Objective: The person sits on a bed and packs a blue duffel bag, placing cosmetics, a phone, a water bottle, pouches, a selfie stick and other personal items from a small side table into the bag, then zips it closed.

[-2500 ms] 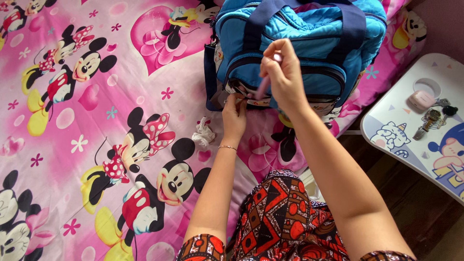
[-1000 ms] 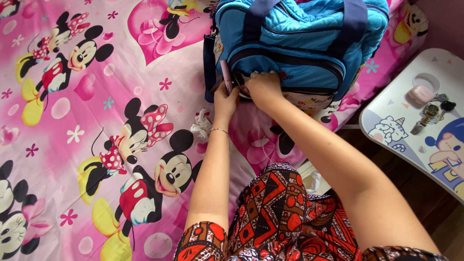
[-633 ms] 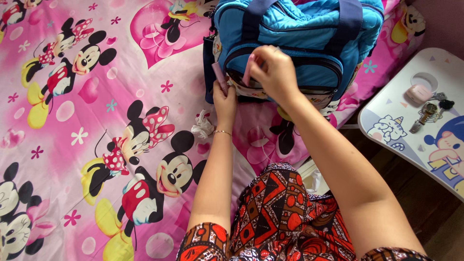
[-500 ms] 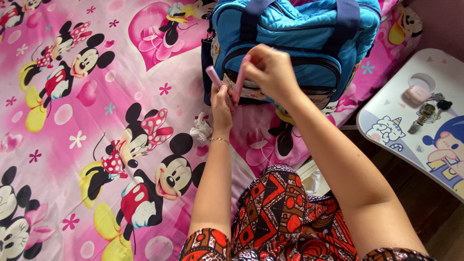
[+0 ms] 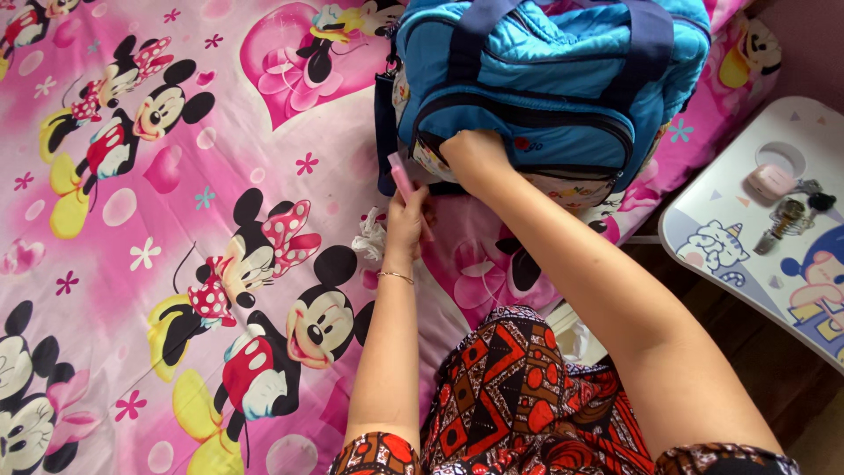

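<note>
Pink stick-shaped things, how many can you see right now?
1: a pink stick held in the left hand, beside the blue bag. Another may be hidden where the right hand reaches into the pocket.

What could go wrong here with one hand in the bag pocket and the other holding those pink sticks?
The left hand pinches the slim pink sticks only at their lower end, so they might slip onto the bedsheet. The right hand is reaching blind into the blue bag front pocket and may snag on the zipper.

cartoon bedsheet (image 5: 132, 264) — crumpled tissue (image 5: 369, 239) | side table (image 5: 703, 211) — keys (image 5: 787, 217)
</note>
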